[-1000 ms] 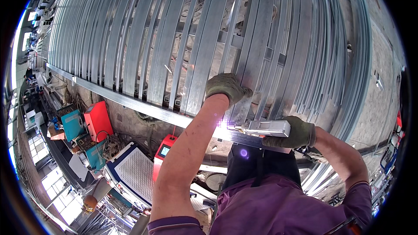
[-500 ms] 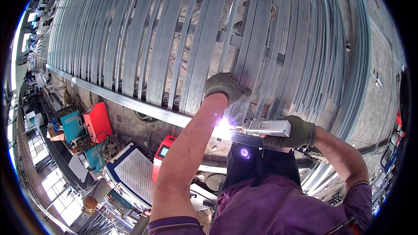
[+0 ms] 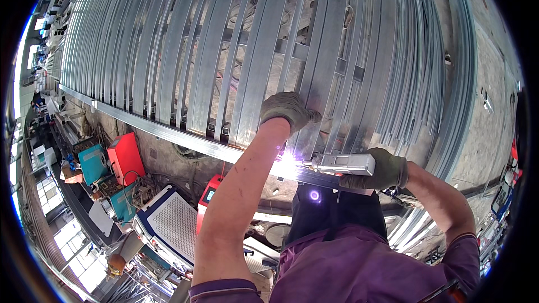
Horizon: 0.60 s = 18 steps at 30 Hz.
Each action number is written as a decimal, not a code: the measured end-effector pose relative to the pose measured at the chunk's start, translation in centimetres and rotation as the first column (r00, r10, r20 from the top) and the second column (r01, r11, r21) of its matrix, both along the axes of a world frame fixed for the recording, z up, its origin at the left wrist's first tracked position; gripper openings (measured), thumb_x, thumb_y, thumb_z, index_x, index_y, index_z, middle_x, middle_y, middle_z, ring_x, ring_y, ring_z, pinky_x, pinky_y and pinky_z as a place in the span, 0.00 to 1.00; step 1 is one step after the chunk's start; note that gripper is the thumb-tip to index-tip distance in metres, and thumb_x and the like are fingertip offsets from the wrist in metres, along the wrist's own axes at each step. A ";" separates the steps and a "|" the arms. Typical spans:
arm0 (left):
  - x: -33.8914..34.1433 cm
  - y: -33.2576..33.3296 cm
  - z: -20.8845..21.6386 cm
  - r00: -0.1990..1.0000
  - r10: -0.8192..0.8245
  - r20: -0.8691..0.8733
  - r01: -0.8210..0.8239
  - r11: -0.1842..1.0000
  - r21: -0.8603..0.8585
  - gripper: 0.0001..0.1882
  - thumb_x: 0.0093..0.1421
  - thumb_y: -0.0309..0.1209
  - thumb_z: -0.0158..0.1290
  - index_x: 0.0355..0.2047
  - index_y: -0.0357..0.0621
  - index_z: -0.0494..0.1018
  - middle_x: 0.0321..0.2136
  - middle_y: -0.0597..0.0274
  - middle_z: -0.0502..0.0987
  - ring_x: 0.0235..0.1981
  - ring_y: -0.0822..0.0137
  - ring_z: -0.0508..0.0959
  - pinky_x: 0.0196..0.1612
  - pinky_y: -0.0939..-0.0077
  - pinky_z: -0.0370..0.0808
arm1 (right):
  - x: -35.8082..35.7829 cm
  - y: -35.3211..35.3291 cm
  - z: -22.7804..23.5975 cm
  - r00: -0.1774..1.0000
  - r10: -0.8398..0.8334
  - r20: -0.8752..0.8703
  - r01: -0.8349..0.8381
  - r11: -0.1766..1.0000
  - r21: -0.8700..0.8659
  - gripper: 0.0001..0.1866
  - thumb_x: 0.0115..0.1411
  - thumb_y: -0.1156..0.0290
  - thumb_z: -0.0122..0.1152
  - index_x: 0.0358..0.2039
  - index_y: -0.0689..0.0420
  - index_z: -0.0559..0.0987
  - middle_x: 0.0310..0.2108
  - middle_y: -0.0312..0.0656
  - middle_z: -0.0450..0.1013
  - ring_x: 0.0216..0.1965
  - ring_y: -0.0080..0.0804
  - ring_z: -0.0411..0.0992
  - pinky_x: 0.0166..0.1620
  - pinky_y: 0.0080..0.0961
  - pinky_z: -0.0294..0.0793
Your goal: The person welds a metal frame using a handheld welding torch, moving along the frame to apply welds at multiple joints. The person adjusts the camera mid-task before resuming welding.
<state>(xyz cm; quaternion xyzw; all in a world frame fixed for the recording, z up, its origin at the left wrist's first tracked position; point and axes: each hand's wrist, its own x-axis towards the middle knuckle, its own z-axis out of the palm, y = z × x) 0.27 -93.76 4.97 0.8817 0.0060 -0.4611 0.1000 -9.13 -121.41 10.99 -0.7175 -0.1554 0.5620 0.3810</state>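
Note:
A long frame of parallel galvanised steel tubes [image 3: 213,62] fills the upper view, joined to a cross rail [image 3: 168,132] along its lower edge. My gloved left hand [image 3: 286,111] presses flat on one upright tube [image 3: 323,78] just above the rail. My gloved right hand [image 3: 377,171] grips a silver handheld welding gun [image 3: 341,164], held level with its tip pointing left. A bright white arc [image 3: 287,160] glows at the tip, where the tube meets the rail.
Red welding machines [image 3: 124,157] [image 3: 206,199], teal boxes [image 3: 92,163] and a white perforated cabinet [image 3: 171,224] stand at the lower left. Loose steel strips [image 3: 449,78] lie stacked at the right on a concrete floor [image 3: 488,123]. Windows [image 3: 73,241] show at the far lower left.
The arc stays lit at the joint and looks a little brighter. Both hands hold nearly the same places.

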 end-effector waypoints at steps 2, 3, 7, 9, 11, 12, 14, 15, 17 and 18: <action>0.1 -0.1 0.3 1.000 -0.002 -0.004 0.002 1.000 0.001 0.43 0.59 0.71 0.64 0.53 0.42 0.85 0.50 0.50 0.87 0.56 0.51 0.86 0.59 0.56 0.81 | 0.0 0.0 0.0 1.000 0.001 -0.023 -0.001 1.000 -0.027 0.30 0.67 0.38 0.70 0.54 0.52 0.87 0.31 0.42 0.86 0.32 0.33 0.87 0.38 0.31 0.87; 0.1 0.0 0.2 1.000 0.000 -0.015 0.000 1.000 0.000 0.43 0.59 0.71 0.64 0.53 0.42 0.85 0.51 0.50 0.87 0.56 0.51 0.86 0.59 0.56 0.81 | 0.0 0.0 0.1 0.999 0.002 -0.034 -0.004 0.999 -0.040 0.30 0.67 0.38 0.70 0.53 0.52 0.87 0.30 0.42 0.86 0.31 0.33 0.87 0.38 0.30 0.87; 0.0 -0.1 0.5 1.000 -0.012 0.018 0.012 1.000 -0.006 0.42 0.59 0.70 0.64 0.54 0.42 0.84 0.52 0.49 0.87 0.56 0.50 0.86 0.60 0.55 0.80 | -0.4 -0.4 -0.4 1.000 -0.004 -0.002 0.004 1.000 -0.020 0.31 0.67 0.38 0.70 0.56 0.52 0.86 0.30 0.42 0.86 0.30 0.31 0.86 0.37 0.30 0.87; 0.1 -0.1 0.5 1.000 -0.021 0.009 0.021 1.000 -0.008 0.43 0.58 0.70 0.64 0.53 0.41 0.84 0.52 0.48 0.87 0.56 0.50 0.85 0.60 0.55 0.80 | -0.3 -0.4 -0.1 1.000 -0.010 -0.003 0.010 1.000 -0.016 0.31 0.67 0.39 0.70 0.57 0.52 0.86 0.30 0.42 0.86 0.30 0.31 0.86 0.37 0.30 0.87; 0.2 -0.1 0.6 1.000 -0.022 -0.001 0.022 1.000 -0.002 0.43 0.59 0.70 0.64 0.53 0.41 0.84 0.51 0.48 0.87 0.56 0.50 0.86 0.60 0.56 0.80 | -0.1 -0.3 0.2 1.000 -0.009 -0.029 0.008 1.000 -0.021 0.31 0.67 0.39 0.70 0.58 0.51 0.85 0.30 0.41 0.86 0.29 0.31 0.85 0.37 0.30 0.86; 0.1 0.0 0.6 1.000 -0.019 -0.002 0.019 1.000 -0.001 0.42 0.59 0.69 0.64 0.53 0.41 0.84 0.51 0.48 0.87 0.56 0.50 0.86 0.60 0.56 0.80 | 0.0 -0.2 0.4 0.999 -0.008 -0.042 0.007 1.000 -0.024 0.31 0.67 0.39 0.70 0.58 0.51 0.85 0.30 0.41 0.86 0.29 0.30 0.85 0.36 0.30 0.86; 0.1 -0.1 0.5 1.000 -0.014 -0.004 0.014 1.000 0.000 0.42 0.59 0.69 0.64 0.53 0.40 0.84 0.51 0.47 0.87 0.55 0.50 0.86 0.59 0.56 0.80 | 0.2 -0.1 0.7 0.998 -0.007 -0.064 0.005 0.999 -0.040 0.31 0.67 0.40 0.71 0.59 0.50 0.85 0.29 0.41 0.85 0.28 0.30 0.85 0.36 0.30 0.86; 0.2 -0.2 0.5 1.000 -0.017 -0.023 0.017 1.000 0.005 0.42 0.59 0.69 0.64 0.53 0.41 0.85 0.51 0.47 0.87 0.55 0.50 0.86 0.59 0.56 0.81 | 0.2 -0.1 0.8 0.997 -0.008 -0.075 0.004 0.999 -0.048 0.31 0.67 0.40 0.71 0.59 0.50 0.85 0.29 0.41 0.85 0.28 0.30 0.85 0.35 0.30 0.86; 0.2 -0.2 0.7 1.000 -0.020 -0.002 0.020 1.000 0.010 0.42 0.60 0.70 0.64 0.52 0.41 0.85 0.50 0.47 0.87 0.55 0.50 0.87 0.59 0.55 0.81 | 0.0 -0.3 0.6 0.997 -0.019 -0.075 0.016 0.999 -0.029 0.31 0.67 0.39 0.70 0.59 0.50 0.85 0.29 0.41 0.85 0.28 0.29 0.85 0.35 0.29 0.86; 0.2 -0.3 0.6 1.000 -0.026 -0.007 0.027 1.000 0.011 0.42 0.60 0.70 0.64 0.52 0.41 0.85 0.49 0.47 0.88 0.55 0.50 0.87 0.59 0.55 0.81 | 0.0 -0.4 0.6 0.997 -0.024 -0.074 0.023 1.000 -0.020 0.31 0.67 0.39 0.69 0.59 0.49 0.85 0.28 0.40 0.85 0.28 0.29 0.84 0.34 0.29 0.86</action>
